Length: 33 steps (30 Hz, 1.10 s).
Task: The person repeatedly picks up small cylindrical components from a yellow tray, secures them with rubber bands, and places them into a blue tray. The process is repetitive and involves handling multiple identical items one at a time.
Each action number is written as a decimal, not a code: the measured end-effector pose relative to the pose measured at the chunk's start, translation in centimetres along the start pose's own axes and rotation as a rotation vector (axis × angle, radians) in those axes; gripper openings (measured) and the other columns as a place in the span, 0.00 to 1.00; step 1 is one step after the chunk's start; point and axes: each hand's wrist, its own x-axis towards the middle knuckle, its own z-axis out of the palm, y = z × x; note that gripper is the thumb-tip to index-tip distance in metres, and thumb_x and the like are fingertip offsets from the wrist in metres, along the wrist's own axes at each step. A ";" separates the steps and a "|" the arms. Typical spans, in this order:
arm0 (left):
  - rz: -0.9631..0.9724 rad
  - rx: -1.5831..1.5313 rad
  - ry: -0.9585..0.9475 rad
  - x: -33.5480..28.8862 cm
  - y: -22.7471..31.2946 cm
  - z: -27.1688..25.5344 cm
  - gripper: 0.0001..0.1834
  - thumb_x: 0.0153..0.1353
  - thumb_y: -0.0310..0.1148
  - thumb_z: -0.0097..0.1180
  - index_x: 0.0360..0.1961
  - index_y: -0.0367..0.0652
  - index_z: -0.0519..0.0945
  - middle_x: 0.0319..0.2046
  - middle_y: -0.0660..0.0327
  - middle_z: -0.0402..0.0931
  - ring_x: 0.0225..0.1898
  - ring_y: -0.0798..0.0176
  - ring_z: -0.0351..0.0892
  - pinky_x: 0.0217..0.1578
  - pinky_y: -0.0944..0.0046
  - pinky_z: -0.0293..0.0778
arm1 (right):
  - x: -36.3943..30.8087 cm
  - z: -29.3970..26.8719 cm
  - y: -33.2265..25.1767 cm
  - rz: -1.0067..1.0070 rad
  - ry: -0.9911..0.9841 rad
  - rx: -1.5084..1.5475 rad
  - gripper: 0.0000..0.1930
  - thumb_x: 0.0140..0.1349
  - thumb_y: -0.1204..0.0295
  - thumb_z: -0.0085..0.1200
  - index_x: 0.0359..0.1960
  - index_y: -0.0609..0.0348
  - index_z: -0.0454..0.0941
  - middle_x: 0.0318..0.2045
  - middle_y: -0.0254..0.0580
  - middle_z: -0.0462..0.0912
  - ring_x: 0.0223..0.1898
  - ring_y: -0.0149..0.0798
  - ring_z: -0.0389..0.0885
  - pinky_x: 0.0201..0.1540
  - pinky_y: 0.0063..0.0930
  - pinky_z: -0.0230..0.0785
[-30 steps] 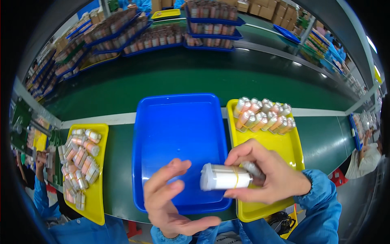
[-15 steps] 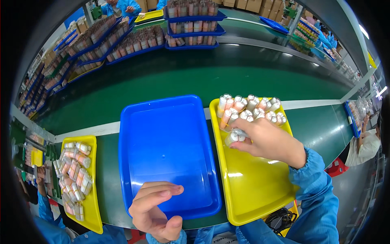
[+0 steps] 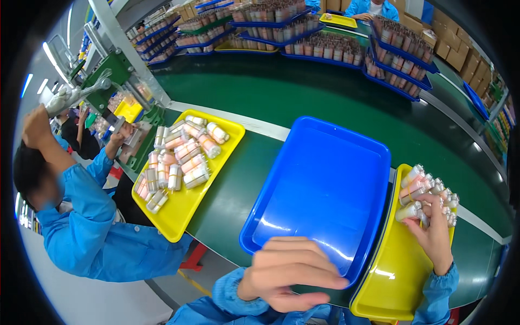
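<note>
Blurred left hand point(image 3: 290, 276) hides blue tray point(image 3: 325, 179) rim; right hand point(image 3: 433, 235) covers bundles point(image 3: 420, 195).

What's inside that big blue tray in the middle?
The blue tray shows only bare, shiny floor with nothing lying in it. Its near rim is partly covered by the left hand, so that strip cannot be seen.

Right hand point(image 3: 433, 233) on tube bundles point(image 3: 425, 195)

left hand point(image 3: 290, 273) blurred, right tray point(image 3: 398, 276) part hidden
</note>
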 end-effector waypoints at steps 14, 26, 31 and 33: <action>-0.516 1.559 0.513 -11.1 8.4 -17.9 0.08 0.57 0.26 0.61 0.35 0.35 0.75 0.45 0.51 0.75 0.38 0.59 0.76 0.38 0.65 0.70 | -2.0 -0.1 -0.3 -0.027 0.236 0.069 0.22 0.56 0.85 0.58 0.51 0.65 0.62 0.33 0.40 0.70 0.33 0.28 0.71 0.35 0.22 0.66; -0.768 -0.173 1.329 -16.2 7.2 -18.2 0.29 0.43 0.24 0.45 0.51 0.25 0.71 0.47 0.47 0.79 0.47 0.47 0.81 0.47 0.60 0.80 | 2.1 9.0 -12.4 -0.606 -0.510 -0.448 0.25 0.64 0.54 0.53 0.57 0.54 0.74 0.59 0.55 0.74 0.16 0.42 0.81 0.18 0.34 0.74; -0.704 -0.368 1.382 -16.9 11.8 -17.1 0.31 0.41 0.26 0.44 0.51 0.26 0.72 0.47 0.43 0.79 0.41 0.45 0.84 0.42 0.53 0.84 | 3.8 13.9 -14.2 -0.701 -0.574 -0.296 0.27 0.66 0.52 0.50 0.63 0.49 0.69 0.63 0.55 0.69 0.17 0.44 0.81 0.20 0.36 0.75; -0.672 -0.383 1.397 -15.8 12.4 -16.2 0.31 0.41 0.25 0.44 0.52 0.26 0.71 0.48 0.43 0.79 0.42 0.44 0.84 0.42 0.52 0.84 | 4.2 15.6 -15.5 -0.738 -0.599 -0.248 0.28 0.66 0.51 0.50 0.65 0.46 0.67 0.65 0.54 0.66 0.18 0.45 0.82 0.21 0.36 0.75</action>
